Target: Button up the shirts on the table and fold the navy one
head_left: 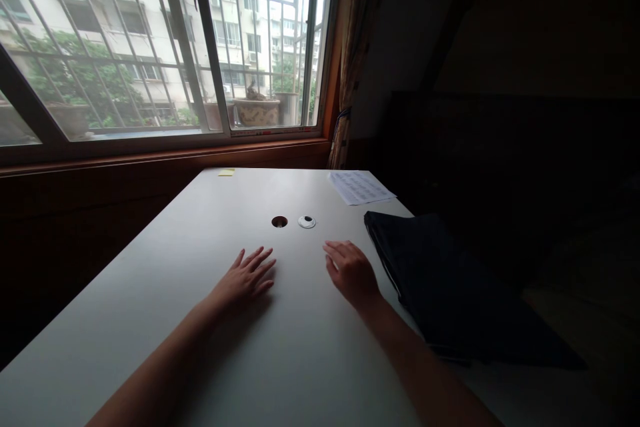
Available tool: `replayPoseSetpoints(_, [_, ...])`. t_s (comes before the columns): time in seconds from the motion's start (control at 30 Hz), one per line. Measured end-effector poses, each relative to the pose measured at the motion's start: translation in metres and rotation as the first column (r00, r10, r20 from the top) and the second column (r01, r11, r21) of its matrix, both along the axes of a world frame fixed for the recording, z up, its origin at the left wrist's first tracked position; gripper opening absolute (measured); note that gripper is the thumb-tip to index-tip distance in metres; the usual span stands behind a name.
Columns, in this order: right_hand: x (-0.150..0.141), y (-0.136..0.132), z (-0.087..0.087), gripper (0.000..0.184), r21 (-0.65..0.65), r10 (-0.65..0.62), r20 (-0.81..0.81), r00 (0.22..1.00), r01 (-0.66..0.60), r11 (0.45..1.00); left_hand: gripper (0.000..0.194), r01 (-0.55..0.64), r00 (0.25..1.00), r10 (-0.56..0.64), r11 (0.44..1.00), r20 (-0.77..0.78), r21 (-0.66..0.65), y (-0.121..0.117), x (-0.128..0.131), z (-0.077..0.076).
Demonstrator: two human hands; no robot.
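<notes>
- Left hand (249, 275): splayed, empty, on the near side of the cable hole (279, 221), leftward.
- Right hand (351, 271): loosely bent, seemingly empty, near side, rightward.
- White grommet cover (307, 221): just right of the cable hole, untouched; the hands seem poised, and lifting it would call for a rim pinch.

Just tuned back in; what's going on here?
A person's left hand, fingers spread, and right hand, fingers loosely bent, are over a white table; no object shows in either. Ahead of them are a round hole and, apart from it, a white round piece. Dark cloth lies to the right, with papers farther back.
</notes>
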State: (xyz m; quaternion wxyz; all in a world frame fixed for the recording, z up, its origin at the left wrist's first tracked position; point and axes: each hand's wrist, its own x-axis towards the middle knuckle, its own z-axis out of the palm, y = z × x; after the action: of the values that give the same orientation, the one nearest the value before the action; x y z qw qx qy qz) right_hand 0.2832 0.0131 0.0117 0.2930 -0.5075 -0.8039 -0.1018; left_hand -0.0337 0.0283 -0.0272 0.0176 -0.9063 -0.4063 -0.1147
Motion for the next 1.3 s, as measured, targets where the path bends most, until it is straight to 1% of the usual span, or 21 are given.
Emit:
replayPoseSetpoints(0.07, [0.015, 0.003, 0.011, 0.035, 0.051, -0.090, -0.028, 0.996, 0.091, 0.995, 0.056, -0.002, 1.000, 0.002, 0.999, 0.001, -0.044, -0.001, -0.001, 0.001])
replayPoseSetpoints(0.17, [0.041, 0.005, 0.022, 0.038, 0.051, -0.273, -0.013, 0.962, 0.273, 0.961, 0.060, -0.017, 1.000, 0.016, 0.994, -0.011, -0.103, -0.003, 0.000, 0.003])
replayPoseSetpoints(0.27, [0.067, 0.006, 0.021, 0.042, 0.031, -0.478, 0.044, 0.877, 0.477, 0.878, 0.061, -0.015, 1.000, 0.015, 0.992, -0.004, -0.122, -0.003, 0.000, 0.004])
replayPoseSetpoints(0.37, [0.092, 0.007, 0.014, 0.049, -0.004, -0.618, 0.133, 0.775, 0.623, 0.782, 0.060, -0.009, 1.000, 0.010, 0.994, 0.008, -0.113, -0.003, 0.000, 0.002])
replayPoseSetpoints(0.43, [0.106, 0.008, 0.010, 0.045, -0.049, -0.652, 0.188, 0.734, 0.670, 0.741, 0.060, -0.011, 1.000, 0.012, 0.994, 0.007, -0.109, -0.002, -0.001, 0.001])
replayPoseSetpoints(0.47, [0.112, 0.009, 0.009, 0.040, -0.072, -0.653, 0.209, 0.728, 0.678, 0.732, 0.060, -0.012, 1.000, 0.012, 0.994, 0.005, -0.109, -0.002, -0.001, 0.000])
replayPoseSetpoints(0.53, [0.122, 0.010, 0.010, 0.032, -0.112, -0.638, 0.236, 0.733, 0.672, 0.732, 0.060, -0.013, 1.000, 0.014, 0.994, 0.004, -0.108, -0.001, -0.002, -0.002])
replayPoseSetpoints(0.63, [0.129, 0.010, 0.014, 0.032, -0.148, -0.613, 0.233, 0.755, 0.651, 0.745, 0.060, -0.013, 1.000, 0.013, 0.994, 0.001, -0.110, 0.000, -0.002, -0.005])
replayPoseSetpoints(0.7, [0.127, 0.009, 0.018, 0.031, -0.143, -0.603, 0.202, 0.772, 0.632, 0.761, 0.060, -0.011, 1.000, 0.011, 0.994, 0.001, -0.111, 0.000, -0.002, -0.005])
replayPoseSetpoints(0.8, [0.118, 0.008, 0.021, 0.031, -0.103, -0.564, 0.131, 0.815, 0.577, 0.810, 0.060, -0.012, 1.000, 0.012, 0.993, 0.000, -0.120, -0.001, -0.002, -0.003])
replayPoseSetpoints(0.9, [0.103, 0.008, 0.021, 0.031, -0.070, -0.472, 0.027, 0.881, 0.473, 0.878, 0.060, -0.010, 1.000, 0.010, 0.993, 0.002, -0.121, -0.001, -0.001, -0.002])
replayPoseSetpoints(1.0, [0.080, 0.008, 0.018, 0.033, -0.071, -0.311, -0.109, 0.944, 0.304, 0.950, 0.060, -0.006, 1.000, 0.007, 0.993, 0.007, -0.117, -0.001, -0.001, 0.000])
replayPoseSetpoints(1.07, [0.060, 0.006, 0.015, 0.034, -0.092, -0.177, -0.206, 0.962, 0.161, 0.983, 0.060, -0.011, 1.000, 0.011, 0.992, 0.001, -0.127, -0.001, -0.001, 0.000])
replayPoseSetpoints(1.1, [0.049, 0.003, 0.014, 0.033, -0.112, -0.107, -0.257, 0.961, 0.081, 0.990, 0.060, -0.012, 1.000, 0.012, 0.991, 0.001, -0.130, -0.001, -0.001, 0.000])
replayPoseSetpoints(1.17, [0.026, -0.003, 0.012, 0.032, -0.164, 0.031, -0.363, 0.931, -0.097, 0.982, 0.059, -0.007, 1.000, 0.008, 0.992, 0.012, -0.124, -0.001, -0.001, 0.000])
replayPoseSetpoints(1.2, [0.015, -0.008, 0.012, 0.030, -0.194, 0.103, -0.419, 0.902, -0.199, 0.960, 0.058, -0.004, 1.000, 0.007, 0.993, 0.025, -0.115, -0.001, -0.001, -0.001])
replayPoseSetpoints(1.23, [0.003, -0.013, 0.012, 0.029, -0.227, 0.173, -0.472, 0.864, -0.309, 0.924, 0.058, -0.003, 0.999, 0.008, 0.995, 0.040, -0.104, 0.000, -0.001, -0.001])
replayPoseSetpoints(1.27, [-0.007, -0.018, 0.011, 0.027, -0.250, 0.235, -0.530, 0.815, -0.415, 0.875, 0.059, -0.005, 0.998, 0.010, 0.995, 0.056, -0.095, 0.000, -0.001, -0.001])
replayPoseSetpoints(1.3, [-0.017, -0.024, 0.011, 0.026, -0.269, 0.290, -0.584, 0.758, -0.517, 0.812, 0.059, -0.005, 0.997, 0.011, 0.996, 0.070, -0.090, 0.000, 0.000, -0.001])
